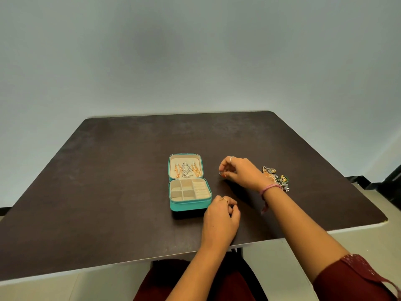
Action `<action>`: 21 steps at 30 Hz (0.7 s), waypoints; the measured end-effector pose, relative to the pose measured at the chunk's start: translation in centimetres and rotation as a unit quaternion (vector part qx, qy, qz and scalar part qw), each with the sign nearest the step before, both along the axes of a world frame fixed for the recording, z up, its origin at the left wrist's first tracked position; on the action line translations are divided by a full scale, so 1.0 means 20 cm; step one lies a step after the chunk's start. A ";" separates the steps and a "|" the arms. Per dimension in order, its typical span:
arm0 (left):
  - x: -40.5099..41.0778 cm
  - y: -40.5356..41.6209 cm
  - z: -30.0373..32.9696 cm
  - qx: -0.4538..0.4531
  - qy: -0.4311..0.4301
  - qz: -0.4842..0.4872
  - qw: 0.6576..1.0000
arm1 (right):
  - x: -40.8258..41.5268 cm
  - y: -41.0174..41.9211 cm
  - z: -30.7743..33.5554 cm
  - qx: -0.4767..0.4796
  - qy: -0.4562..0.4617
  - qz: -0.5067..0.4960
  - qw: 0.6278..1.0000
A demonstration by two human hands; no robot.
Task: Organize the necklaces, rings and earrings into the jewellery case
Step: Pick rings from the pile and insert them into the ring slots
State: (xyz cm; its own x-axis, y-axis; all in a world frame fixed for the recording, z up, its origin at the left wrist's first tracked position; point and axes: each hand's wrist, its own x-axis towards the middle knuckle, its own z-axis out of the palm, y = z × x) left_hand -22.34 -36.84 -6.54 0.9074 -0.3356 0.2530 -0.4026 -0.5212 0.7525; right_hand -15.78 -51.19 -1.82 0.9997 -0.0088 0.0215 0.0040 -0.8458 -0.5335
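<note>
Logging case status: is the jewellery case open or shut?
Open: the jewellery case has its lid folded back, necklaces hanging inside, and tray compartments showing.

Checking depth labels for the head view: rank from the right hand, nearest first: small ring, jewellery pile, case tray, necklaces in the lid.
1. Small ring: pinched at the right hand fingertips.
2. Jewellery pile: just behind the wrist, to its right.
3 and 4. Necklaces in the lid and case tray, both to its left: too close to call.
</note>
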 end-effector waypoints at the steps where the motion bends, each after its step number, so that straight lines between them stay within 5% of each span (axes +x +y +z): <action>1: 0.00 0.00 0.00 0.006 -0.002 -0.003 1.000 | 0.01 0.01 0.00 0.007 -0.002 0.004 1.000; 12: -0.01 0.01 0.03 0.016 0.003 -0.010 1.000 | 0.07 0.03 0.01 0.029 -0.008 -0.014 0.999; 21: -0.01 0.02 0.00 0.074 -0.026 -0.024 0.997 | -0.34 -0.31 0.05 0.008 -0.102 -0.112 0.988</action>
State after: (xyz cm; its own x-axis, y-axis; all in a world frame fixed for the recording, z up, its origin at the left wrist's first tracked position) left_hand -22.57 -36.38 -6.62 0.8767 -0.4150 0.2433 -0.4655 -0.6038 0.6472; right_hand -22.68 -57.33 -0.91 0.9475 -0.2319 0.2202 -0.0739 -0.8286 -0.5549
